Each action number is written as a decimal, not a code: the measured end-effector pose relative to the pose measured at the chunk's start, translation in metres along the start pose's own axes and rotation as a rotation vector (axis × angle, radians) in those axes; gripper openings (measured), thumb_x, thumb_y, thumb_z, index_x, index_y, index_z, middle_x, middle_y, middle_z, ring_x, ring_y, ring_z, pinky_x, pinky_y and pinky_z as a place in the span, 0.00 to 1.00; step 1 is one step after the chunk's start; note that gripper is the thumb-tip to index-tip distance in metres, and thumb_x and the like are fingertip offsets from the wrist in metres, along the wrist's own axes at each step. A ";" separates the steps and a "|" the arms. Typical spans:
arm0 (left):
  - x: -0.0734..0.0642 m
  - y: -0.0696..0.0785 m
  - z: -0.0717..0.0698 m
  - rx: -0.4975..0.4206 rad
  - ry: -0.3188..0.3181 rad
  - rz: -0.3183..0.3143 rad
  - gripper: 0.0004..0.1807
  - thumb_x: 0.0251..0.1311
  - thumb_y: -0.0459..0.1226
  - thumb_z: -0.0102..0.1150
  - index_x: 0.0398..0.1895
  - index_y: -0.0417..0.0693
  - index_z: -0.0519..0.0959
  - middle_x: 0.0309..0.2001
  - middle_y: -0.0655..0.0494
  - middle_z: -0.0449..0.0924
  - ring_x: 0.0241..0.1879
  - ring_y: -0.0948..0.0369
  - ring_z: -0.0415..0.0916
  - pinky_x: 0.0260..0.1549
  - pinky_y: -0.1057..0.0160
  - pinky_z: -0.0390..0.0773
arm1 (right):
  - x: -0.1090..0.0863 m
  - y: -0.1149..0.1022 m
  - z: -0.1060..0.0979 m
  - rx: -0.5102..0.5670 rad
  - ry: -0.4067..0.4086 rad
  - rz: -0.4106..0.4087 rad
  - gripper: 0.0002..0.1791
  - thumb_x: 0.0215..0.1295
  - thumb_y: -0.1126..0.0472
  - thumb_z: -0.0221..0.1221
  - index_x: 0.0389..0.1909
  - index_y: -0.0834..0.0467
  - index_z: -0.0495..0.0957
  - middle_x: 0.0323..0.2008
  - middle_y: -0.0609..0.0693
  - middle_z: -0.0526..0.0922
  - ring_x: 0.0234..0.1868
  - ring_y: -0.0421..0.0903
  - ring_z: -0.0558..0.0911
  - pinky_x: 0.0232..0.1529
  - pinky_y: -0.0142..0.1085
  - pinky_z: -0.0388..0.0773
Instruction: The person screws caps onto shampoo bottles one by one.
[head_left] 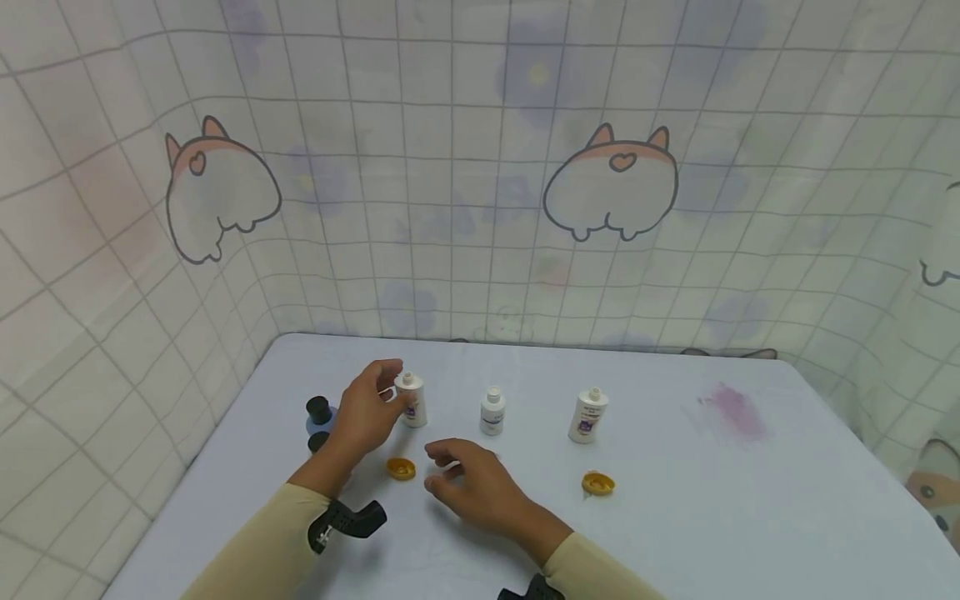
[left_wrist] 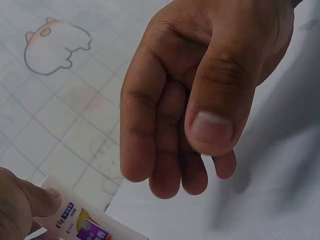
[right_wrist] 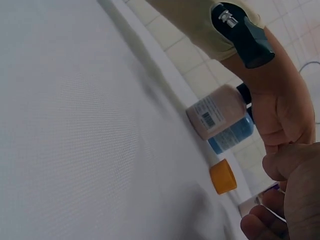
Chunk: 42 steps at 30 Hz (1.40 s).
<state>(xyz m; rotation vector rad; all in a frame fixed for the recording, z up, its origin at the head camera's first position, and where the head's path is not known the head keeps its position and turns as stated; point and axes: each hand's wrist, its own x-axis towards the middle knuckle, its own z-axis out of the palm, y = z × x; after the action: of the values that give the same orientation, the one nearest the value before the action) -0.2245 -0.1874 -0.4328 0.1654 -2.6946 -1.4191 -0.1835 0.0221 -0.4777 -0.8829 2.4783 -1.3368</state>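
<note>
My left hand (head_left: 369,414) holds a white bottle (head_left: 415,410), its bare spout upward, near the back left of the table. In the left wrist view, its thumb lies on the front of the bottle (left_wrist: 80,220), beside the printed label. My right hand (head_left: 483,490) hovers over the table to the front right of that bottle, its fingers loosely bent with nothing between them. Between the two hands lies an orange cap (head_left: 401,468). A smaller white bottle (head_left: 492,412) and another white bottle (head_left: 588,417) stand to the right.
A second orange cap (head_left: 598,483) lies in front of the right bottle. Behind the left wrist stand a blue bottle (right_wrist: 232,135) and a pinkish bottle (right_wrist: 217,112), both black-capped. A patterned curtain (head_left: 480,183) rises behind the table. A pink stain (head_left: 737,410) marks its right side.
</note>
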 end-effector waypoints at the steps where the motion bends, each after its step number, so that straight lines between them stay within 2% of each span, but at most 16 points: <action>1: 0.000 0.000 0.000 0.001 0.000 -0.001 0.30 0.68 0.36 0.67 0.70 0.46 0.69 0.68 0.43 0.72 0.66 0.45 0.72 0.62 0.50 0.77 | 0.002 0.000 0.001 -0.002 0.002 -0.001 0.24 0.72 0.56 0.65 0.65 0.56 0.75 0.58 0.49 0.81 0.54 0.43 0.82 0.55 0.34 0.81; 11: 0.002 0.000 0.001 0.047 -0.007 0.004 0.25 0.69 0.35 0.65 0.67 0.43 0.72 0.62 0.41 0.77 0.63 0.44 0.74 0.61 0.46 0.78 | 0.016 0.003 0.013 -0.057 0.020 0.016 0.22 0.69 0.55 0.68 0.61 0.53 0.78 0.55 0.44 0.83 0.52 0.39 0.81 0.56 0.34 0.81; 16: 0.000 -0.001 0.004 0.045 -0.009 0.033 0.25 0.68 0.34 0.65 0.66 0.41 0.73 0.60 0.40 0.78 0.61 0.45 0.76 0.60 0.47 0.79 | 0.018 0.002 0.014 -0.080 0.032 -0.006 0.22 0.68 0.57 0.68 0.60 0.55 0.79 0.54 0.44 0.83 0.53 0.41 0.81 0.56 0.34 0.80; 22: 0.002 0.000 0.005 0.056 0.001 0.036 0.24 0.67 0.34 0.66 0.65 0.42 0.73 0.59 0.41 0.80 0.59 0.45 0.78 0.58 0.47 0.80 | 0.024 0.000 0.017 -0.128 0.047 -0.024 0.21 0.68 0.57 0.68 0.59 0.56 0.80 0.53 0.44 0.84 0.52 0.41 0.81 0.56 0.33 0.80; 30: 0.004 -0.003 0.003 0.057 0.009 0.031 0.23 0.67 0.34 0.67 0.63 0.42 0.74 0.58 0.41 0.80 0.59 0.45 0.78 0.58 0.46 0.80 | 0.035 0.004 0.022 -0.210 0.049 -0.048 0.20 0.67 0.56 0.69 0.57 0.56 0.82 0.52 0.42 0.85 0.56 0.40 0.80 0.62 0.36 0.76; 42: 0.005 -0.004 0.003 0.048 0.004 0.033 0.23 0.67 0.33 0.66 0.63 0.42 0.74 0.59 0.41 0.80 0.60 0.45 0.78 0.58 0.46 0.80 | 0.045 0.009 0.027 -0.242 0.032 -0.083 0.19 0.64 0.56 0.71 0.54 0.56 0.84 0.47 0.41 0.86 0.49 0.37 0.79 0.58 0.34 0.76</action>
<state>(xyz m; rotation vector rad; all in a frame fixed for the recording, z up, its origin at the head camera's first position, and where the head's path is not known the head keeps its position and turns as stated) -0.2294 -0.1876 -0.4376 0.1270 -2.7166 -1.3443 -0.2116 -0.0192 -0.4958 -1.0321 2.6962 -1.0969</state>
